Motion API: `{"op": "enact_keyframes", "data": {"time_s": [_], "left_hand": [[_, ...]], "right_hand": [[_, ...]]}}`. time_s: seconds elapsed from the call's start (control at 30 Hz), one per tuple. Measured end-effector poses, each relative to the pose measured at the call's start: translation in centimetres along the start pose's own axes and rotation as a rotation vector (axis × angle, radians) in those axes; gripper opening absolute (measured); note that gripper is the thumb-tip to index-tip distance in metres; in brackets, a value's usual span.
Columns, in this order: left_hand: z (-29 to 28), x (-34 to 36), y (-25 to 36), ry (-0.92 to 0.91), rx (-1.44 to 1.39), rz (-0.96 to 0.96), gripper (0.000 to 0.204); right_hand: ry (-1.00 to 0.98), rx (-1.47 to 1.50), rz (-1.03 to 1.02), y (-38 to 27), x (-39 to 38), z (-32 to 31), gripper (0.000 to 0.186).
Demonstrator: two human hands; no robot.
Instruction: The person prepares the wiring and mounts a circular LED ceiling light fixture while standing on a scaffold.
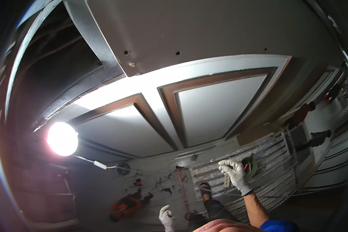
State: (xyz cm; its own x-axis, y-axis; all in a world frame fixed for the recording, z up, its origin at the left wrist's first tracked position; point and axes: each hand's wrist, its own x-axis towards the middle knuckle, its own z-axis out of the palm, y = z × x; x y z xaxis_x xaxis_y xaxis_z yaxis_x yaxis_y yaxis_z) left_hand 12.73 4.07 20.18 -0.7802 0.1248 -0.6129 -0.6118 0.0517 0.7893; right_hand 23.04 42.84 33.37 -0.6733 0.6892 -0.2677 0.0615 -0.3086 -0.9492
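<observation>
My right hand [234,174], in a pale glove, is raised at lower right, fingers curled toward the thumb; whatever they hold, if anything, is too small to make out. Behind it, lower down, lie a beige strip-like object [227,182] and a green-and-black tool [251,166]. My left hand [166,216], also gloved, is at the bottom middle with curled fingers; what is in it is hidden. A glowing round lamp [62,138] with a white cord hangs at left. White panels with brown moulding [216,108] fill the middle, below a grey board [208,27] with small holes.
A slatted platform [274,162] is below at right, near my feet [205,189]. A person in orange [127,205] is on the cable-strewn floor [154,201] at lower left. Two other people [299,116] [315,141] are at right. A dark opening [54,50] with metal framing occupies the upper left.
</observation>
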Motion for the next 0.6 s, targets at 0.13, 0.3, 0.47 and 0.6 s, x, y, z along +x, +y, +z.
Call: {"op": "enact_keyframes", "data": {"time_s": [0.13, 0.3, 0.47, 0.6], "left_hand": [[3.0, -2.1, 3.9, -0.045, 0.081, 0.023, 0.031], [7.3, -2.6, 10.3, -0.089, 0.26, 0.221, 0.035], [11.0, -3.4, 13.7, -0.245, 0.156, 0.311, 0.053], [14.6, -4.3, 15.4, -0.177, 0.183, 0.316, 0.05]], "right_hand": [[-0.001, -0.032, -0.014, -0.7, -0.5, 0.7, 0.019], [0.047, -0.101, -0.012, -2.1, -0.7, 1.1, 0.019], [0.021, -0.119, -0.039, -4.5, -0.2, 0.8, 0.019], [0.021, -0.2, -0.065, -6.7, 0.6, 1.2, 0.019]]}}
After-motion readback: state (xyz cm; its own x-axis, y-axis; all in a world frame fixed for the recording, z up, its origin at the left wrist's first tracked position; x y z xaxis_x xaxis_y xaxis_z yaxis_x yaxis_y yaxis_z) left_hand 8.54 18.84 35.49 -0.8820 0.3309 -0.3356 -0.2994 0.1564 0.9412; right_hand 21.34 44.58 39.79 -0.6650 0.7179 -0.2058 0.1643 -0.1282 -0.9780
